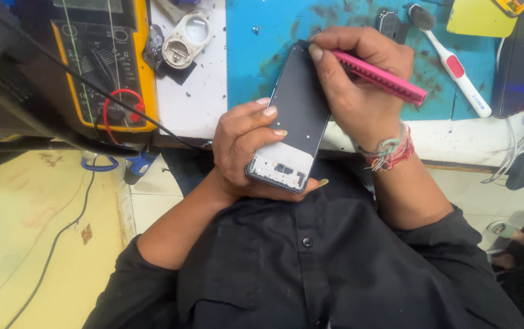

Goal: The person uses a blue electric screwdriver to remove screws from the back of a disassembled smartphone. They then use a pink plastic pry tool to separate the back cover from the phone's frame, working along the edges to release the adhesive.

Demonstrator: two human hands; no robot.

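Observation:
My left hand (246, 146) grips a smartphone (295, 116) with its back cover off, holding the lower end where grey inner parts show. The phone tilts up over the bench edge, its dark back plate facing me. My right hand (359, 85) holds a pink pen-like tool (384, 79), with the thumb and tool tip pressed at the phone's top right edge. Threads in red and teal circle my right wrist.
A yellow multimeter (100, 61) with a red lead sits at left on the bench. A blue work mat (286, 42) lies under the phone, with a white-and-red toothbrush (457, 67) at right, a white round part (187, 39) and a small screw (256, 28).

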